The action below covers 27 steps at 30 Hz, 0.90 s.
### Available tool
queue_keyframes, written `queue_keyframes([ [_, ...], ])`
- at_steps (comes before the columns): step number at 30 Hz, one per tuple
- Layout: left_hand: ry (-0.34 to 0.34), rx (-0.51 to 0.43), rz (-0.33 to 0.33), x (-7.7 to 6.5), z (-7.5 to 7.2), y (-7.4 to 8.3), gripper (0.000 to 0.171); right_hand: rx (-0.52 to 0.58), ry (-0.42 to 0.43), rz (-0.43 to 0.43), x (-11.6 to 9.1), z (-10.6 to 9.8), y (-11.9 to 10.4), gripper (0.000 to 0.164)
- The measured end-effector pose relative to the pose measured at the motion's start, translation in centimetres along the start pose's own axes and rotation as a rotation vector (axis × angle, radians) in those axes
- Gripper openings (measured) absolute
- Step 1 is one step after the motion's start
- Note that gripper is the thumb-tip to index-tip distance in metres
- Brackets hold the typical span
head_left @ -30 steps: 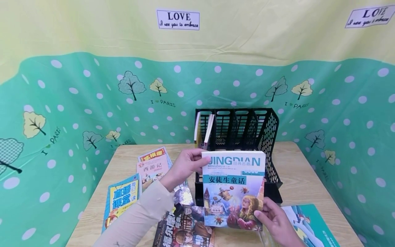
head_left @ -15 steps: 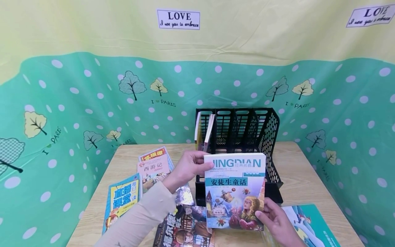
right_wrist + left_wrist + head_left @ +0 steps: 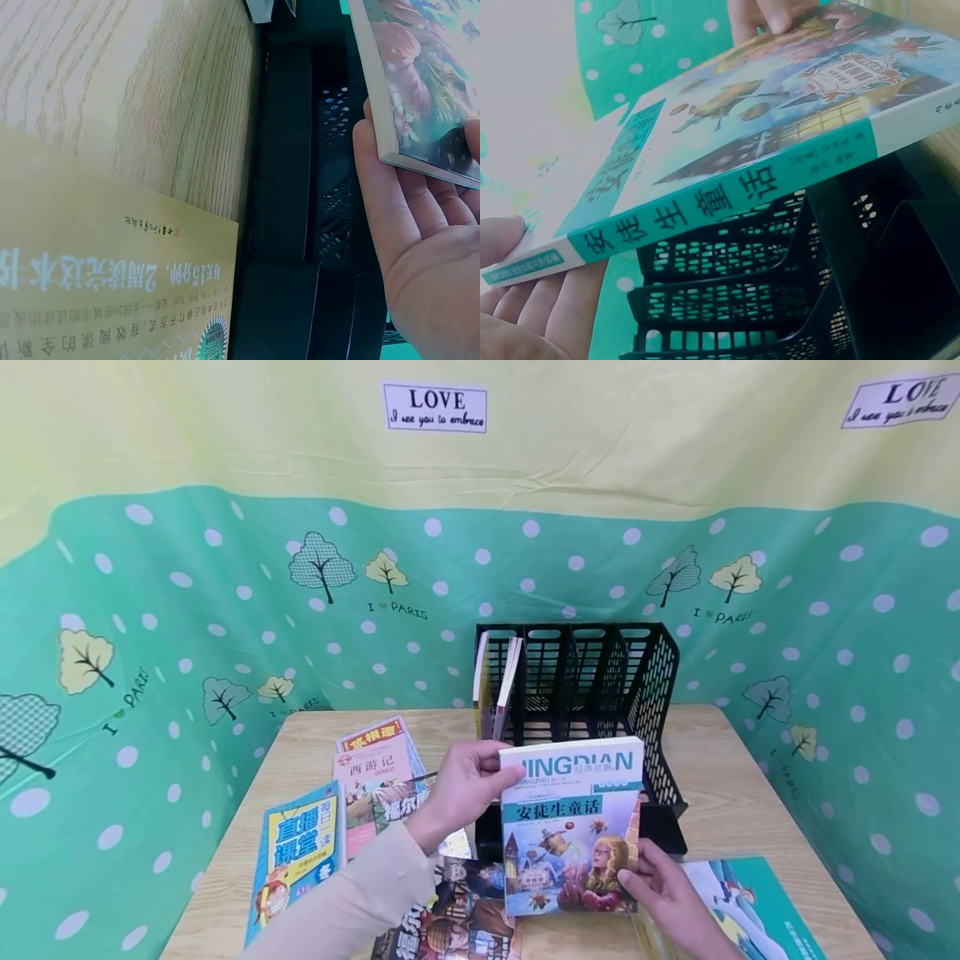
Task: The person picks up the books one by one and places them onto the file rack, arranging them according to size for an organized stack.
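Note:
Both hands hold a paperback storybook (image 3: 573, 835) with a pale blue cover and a picture of a blond figure. My left hand (image 3: 467, 783) pinches its upper left corner, thumb on the cover. At the lower right corner, my right hand (image 3: 671, 897) grips it with the thumb in front. The left wrist view shows the book's teal and white spine (image 3: 705, 206), with the left fingers under its end. Behind the book stands a black file rack (image 3: 666, 693), its lower front partly hidden. Two thin books (image 3: 507, 685) stand upright in its leftmost slot.
On the wooden table (image 3: 307, 735), several books (image 3: 371, 768) overlap at the left, near a blue and yellow book (image 3: 296, 852). A dark comic-style book (image 3: 457, 918) lies in front, a green book (image 3: 757, 902) at the right. A yellow book (image 3: 112, 277) shows in the right wrist view.
The held storybook has come down slightly, its top edge now a little slanted. My left hand has shifted slightly right and down with it, uncovering more of the books at the left.

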<state>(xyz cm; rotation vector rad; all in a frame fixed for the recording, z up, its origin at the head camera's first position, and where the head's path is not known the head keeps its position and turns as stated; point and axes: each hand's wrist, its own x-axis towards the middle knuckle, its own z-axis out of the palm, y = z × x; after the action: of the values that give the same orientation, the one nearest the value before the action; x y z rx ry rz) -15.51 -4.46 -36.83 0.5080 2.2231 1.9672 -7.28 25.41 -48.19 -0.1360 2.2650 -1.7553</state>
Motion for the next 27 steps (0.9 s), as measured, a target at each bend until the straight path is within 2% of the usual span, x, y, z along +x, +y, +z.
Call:
queue_keyframes([
  [6,0.027,0.008,0.053,-0.7,0.2,0.5,0.017,-0.032,0.005,0.015,0.3,0.1,0.1,0.044],
  [10,0.052,0.003,0.046,-1.1,0.0,1.0,0.018,-0.096,0.084,0.035,0.2,0.0,0.1,0.044],
  [15,0.104,0.029,0.046,-1.3,-0.6,1.8,0.019,-0.078,0.122,0.048,-0.4,-1.3,0.4,0.042],
  [17,0.119,0.029,0.054,-1.3,-1.0,2.0,0.019,-0.103,0.138,0.069,-0.7,-2.1,0.5,0.04],
  [21,0.145,0.021,0.086,-0.9,-1.7,2.2,0.019,-0.179,0.209,0.182,-1.5,-3.8,0.7,0.038],
  [27,0.203,0.008,0.082,-0.5,-2.8,2.6,0.02,-0.299,0.19,0.304,-2.5,-6.7,1.3,0.049],
])
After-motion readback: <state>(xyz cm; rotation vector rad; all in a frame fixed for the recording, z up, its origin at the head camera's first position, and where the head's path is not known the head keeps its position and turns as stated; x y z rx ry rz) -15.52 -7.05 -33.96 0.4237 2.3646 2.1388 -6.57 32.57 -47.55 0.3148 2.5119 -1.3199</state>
